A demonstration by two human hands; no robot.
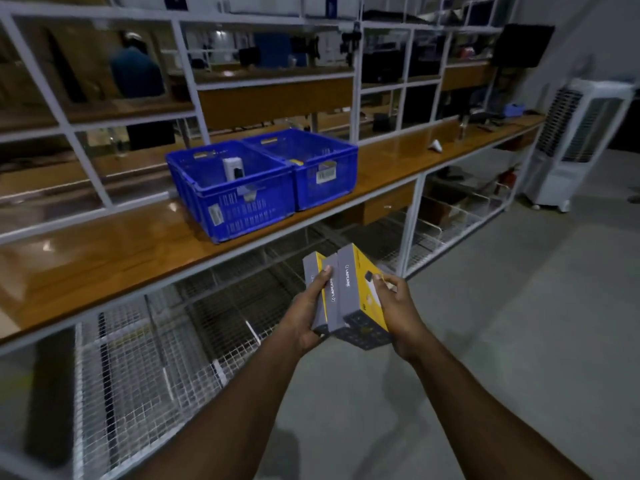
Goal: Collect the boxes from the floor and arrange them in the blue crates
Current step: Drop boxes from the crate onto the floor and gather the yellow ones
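Both hands, left [304, 317] & right [398, 306], grip grey-yellow cardboard boxes [346, 292] below wooden table [104, 258] w/ two blue plastic crates [263, 181].

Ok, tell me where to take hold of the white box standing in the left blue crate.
Grip the white box by its top, from above. It stands upright inside the left blue crate, whose walls block its lower sides; only the upper part is exposed. Both hands are occupied with boxes.
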